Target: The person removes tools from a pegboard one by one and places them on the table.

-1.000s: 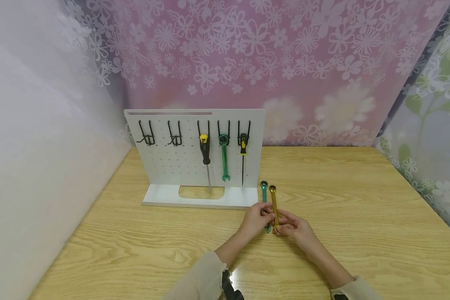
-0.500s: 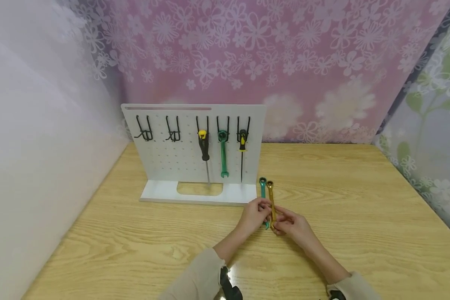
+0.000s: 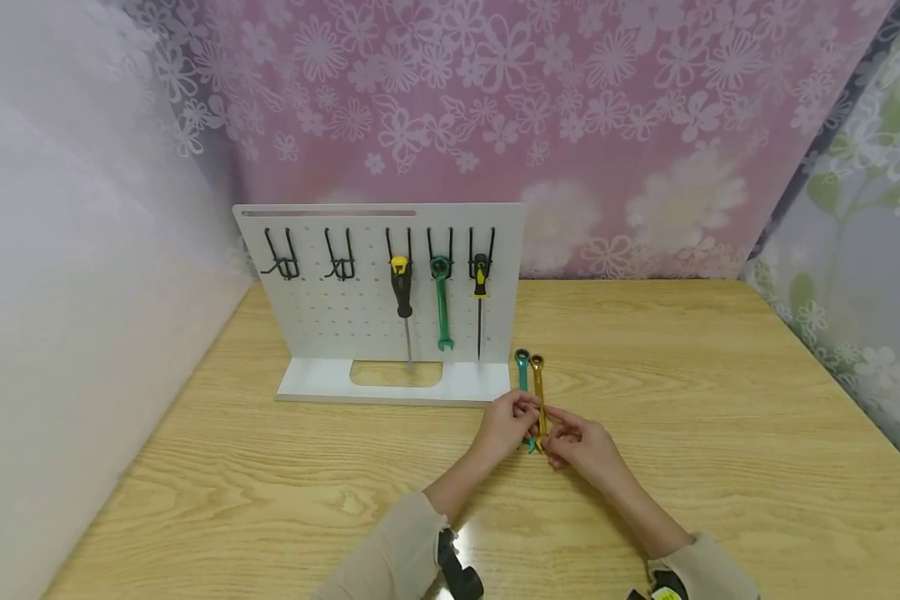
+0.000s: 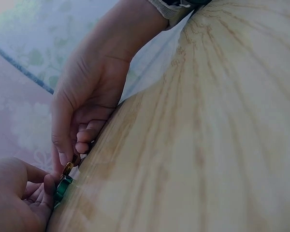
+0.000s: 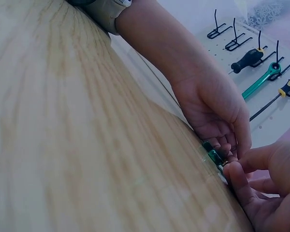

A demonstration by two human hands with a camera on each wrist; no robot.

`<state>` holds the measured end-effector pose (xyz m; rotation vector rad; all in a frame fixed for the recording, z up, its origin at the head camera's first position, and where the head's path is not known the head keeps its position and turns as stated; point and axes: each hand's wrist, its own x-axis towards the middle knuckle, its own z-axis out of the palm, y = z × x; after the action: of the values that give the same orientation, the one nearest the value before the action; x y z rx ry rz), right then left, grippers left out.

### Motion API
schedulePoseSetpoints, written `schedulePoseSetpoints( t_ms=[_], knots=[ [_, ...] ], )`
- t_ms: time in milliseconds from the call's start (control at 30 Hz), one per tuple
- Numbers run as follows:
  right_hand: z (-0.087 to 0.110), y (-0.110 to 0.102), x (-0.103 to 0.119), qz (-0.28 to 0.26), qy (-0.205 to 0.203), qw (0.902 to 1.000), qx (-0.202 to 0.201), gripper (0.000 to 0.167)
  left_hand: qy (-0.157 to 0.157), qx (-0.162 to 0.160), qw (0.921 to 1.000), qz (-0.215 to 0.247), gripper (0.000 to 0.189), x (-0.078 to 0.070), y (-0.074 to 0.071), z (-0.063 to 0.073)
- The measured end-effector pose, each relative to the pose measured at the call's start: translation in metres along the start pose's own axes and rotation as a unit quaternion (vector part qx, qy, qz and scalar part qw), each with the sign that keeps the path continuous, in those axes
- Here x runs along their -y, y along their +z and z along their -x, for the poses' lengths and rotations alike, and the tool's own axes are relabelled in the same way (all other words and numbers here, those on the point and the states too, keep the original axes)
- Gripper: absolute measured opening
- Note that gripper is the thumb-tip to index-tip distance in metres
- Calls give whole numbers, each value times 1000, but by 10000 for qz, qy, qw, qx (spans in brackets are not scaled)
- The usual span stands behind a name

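Two combination wrenches lie side by side right of the pegboard's base in the head view, ring ends pointing away: a teal wrench [image 3: 523,379] and a gold wrench [image 3: 538,383]. My left hand [image 3: 501,429] has its fingers curled over the teal wrench's middle, its thumb close to the gold one. With thumb and fingers my right hand [image 3: 588,450] pinches the gold wrench near its open end. Low in the left wrist view, the green open end [image 4: 63,187] shows between the hands. Fingers hide the middle of both wrenches.
A white pegboard [image 3: 330,325] stands left of the hands. From its hooks hang a large screwdriver [image 3: 401,287], a green wrench [image 3: 442,304] and a thin screwdriver [image 3: 480,283]. Two hooks at left [image 3: 281,258] hold nothing. Behind hangs a pink floral backdrop [image 3: 420,167].
The gold wrench has come down and slightly left, closer beside the teal one, with my right hand on it. My left hand keeps its place at the teal wrench. The head view has shifted slightly.
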<state>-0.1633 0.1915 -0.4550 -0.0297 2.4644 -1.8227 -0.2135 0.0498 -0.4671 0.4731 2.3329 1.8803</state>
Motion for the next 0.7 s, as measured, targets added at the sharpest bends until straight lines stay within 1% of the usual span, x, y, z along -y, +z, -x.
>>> schedulePoseSetpoints(
  t_ms=[367, 567, 700],
  knots=[
    [-2, 0, -3, 187, -136, 9997, 4, 50, -16, 12, 10000, -2, 12, -1, 0, 1],
    [-1, 0, -3, -6, -82, 10000, 15, 48, 39, 4, 10000, 61, 12, -2, -1, 2],
    [1, -1, -3, -208, -175, 9996, 55, 46, 26, 10, 10000, 68, 12, -1, -1, 3]
  ],
)
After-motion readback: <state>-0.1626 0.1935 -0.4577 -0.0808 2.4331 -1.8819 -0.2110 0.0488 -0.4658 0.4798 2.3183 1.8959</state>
